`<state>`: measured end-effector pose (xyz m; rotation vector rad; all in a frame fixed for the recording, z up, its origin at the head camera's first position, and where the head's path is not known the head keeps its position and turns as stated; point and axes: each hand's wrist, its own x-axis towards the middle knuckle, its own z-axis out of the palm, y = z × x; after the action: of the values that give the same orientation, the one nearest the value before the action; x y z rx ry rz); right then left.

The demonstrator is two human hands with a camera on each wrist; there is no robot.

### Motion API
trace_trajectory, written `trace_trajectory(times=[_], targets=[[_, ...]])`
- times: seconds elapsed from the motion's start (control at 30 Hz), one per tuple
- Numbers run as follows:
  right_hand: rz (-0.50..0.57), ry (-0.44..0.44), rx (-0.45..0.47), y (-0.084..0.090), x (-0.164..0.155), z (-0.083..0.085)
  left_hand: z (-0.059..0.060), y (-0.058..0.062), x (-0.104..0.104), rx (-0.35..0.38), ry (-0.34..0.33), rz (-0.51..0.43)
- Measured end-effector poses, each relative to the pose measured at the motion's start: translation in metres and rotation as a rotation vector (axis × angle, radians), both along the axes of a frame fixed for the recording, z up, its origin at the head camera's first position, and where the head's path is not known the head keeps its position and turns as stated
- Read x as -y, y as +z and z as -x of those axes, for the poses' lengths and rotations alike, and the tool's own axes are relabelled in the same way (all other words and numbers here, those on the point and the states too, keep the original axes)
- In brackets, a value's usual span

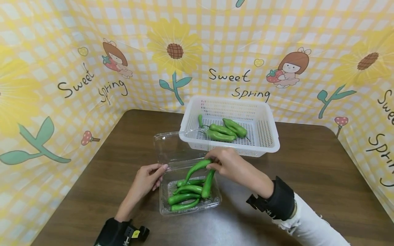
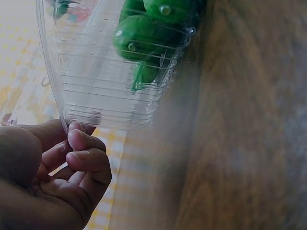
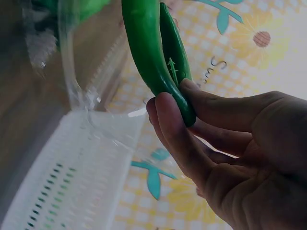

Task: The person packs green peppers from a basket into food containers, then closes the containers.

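My right hand (image 1: 229, 162) pinches one end of a long green pepper (image 1: 197, 166) between thumb and fingers; the pepper slants down over an open clear plastic clamshell box (image 1: 163, 204). A second pepper (image 1: 208, 186) stands at the box's right side, its upper end close below the right fingertips. Several more green peppers (image 1: 184, 197) lie side by side in the box. My left hand (image 1: 148, 178) holds the box's rim at its back left corner, thumb on top; the left wrist view shows the clear wall (image 2: 96, 103) beside the fingers.
Behind the box stands a white perforated plastic basket (image 1: 267, 138) with several green peppers (image 1: 220, 136) in it. The raised clear lid (image 1: 172, 148) leans back and overlaps the basket's front left corner. A patterned yellow cloth (image 1: 215, 44) hangs around the brown table (image 1: 317, 177).
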<state>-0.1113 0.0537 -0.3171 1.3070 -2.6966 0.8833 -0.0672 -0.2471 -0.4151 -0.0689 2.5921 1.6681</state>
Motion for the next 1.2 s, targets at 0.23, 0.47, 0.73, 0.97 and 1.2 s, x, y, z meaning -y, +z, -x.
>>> trace_trajectory(times=[0.23,0.47,0.73,0.97,1.2], targets=[[-0.015,-0.003,0.037,-0.017,0.007,-0.002,0.001,0.000,0.001,-0.022,-0.021,0.024],[0.015,-0.074,0.100,-0.036,0.008,-0.008,0.004,-0.001,-0.003,-0.015,-0.024,0.033],[0.036,-0.094,0.105,-0.051,0.009,-0.013,0.002,-0.001,-0.005,-0.003,-0.009,0.020],[0.006,-0.115,0.077,-0.055,0.008,-0.016,0.003,0.000,-0.009,0.022,-0.002,0.003],[-0.023,-0.128,0.085,-0.056,0.008,-0.018,0.006,0.000,-0.011,0.028,0.007,-0.007]])
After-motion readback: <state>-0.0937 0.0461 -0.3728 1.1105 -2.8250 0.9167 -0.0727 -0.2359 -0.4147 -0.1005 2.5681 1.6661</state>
